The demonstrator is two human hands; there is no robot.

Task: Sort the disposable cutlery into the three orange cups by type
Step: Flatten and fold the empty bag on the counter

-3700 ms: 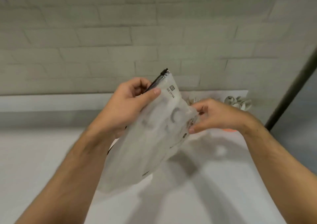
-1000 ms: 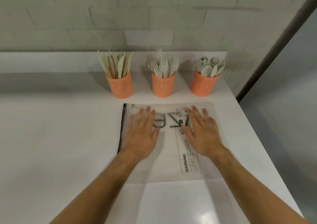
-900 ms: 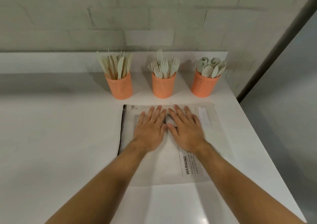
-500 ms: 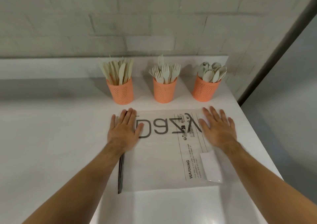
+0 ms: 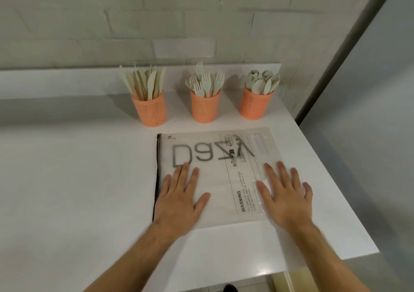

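Note:
Three orange perforated cups stand in a row near the wall. The left cup point(image 5: 150, 109) holds pale knives point(image 5: 145, 83), the middle cup point(image 5: 205, 107) holds forks point(image 5: 207, 83), the right cup point(image 5: 255, 104) holds spoons point(image 5: 263, 82). In front of them a flat frosted zip bag point(image 5: 215, 179) with dark lettering lies on the white counter point(image 5: 78, 179). My left hand point(image 5: 179, 200) rests palm down on the bag's near left part, fingers spread. My right hand point(image 5: 284, 197) lies flat on its near right part. Neither hand holds anything.
A grey brick wall point(image 5: 156, 23) rises behind a low white ledge point(image 5: 56, 83). The counter's right edge point(image 5: 336, 191) runs diagonally close to my right hand, and its front edge lies under my right forearm. A dark vertical strip point(image 5: 349, 52) stands at right.
Earlier I held the bag up in both hands; it now lies flat. Over the last second my hands swept over it, together, then apart, and have slid toward me along its sides.

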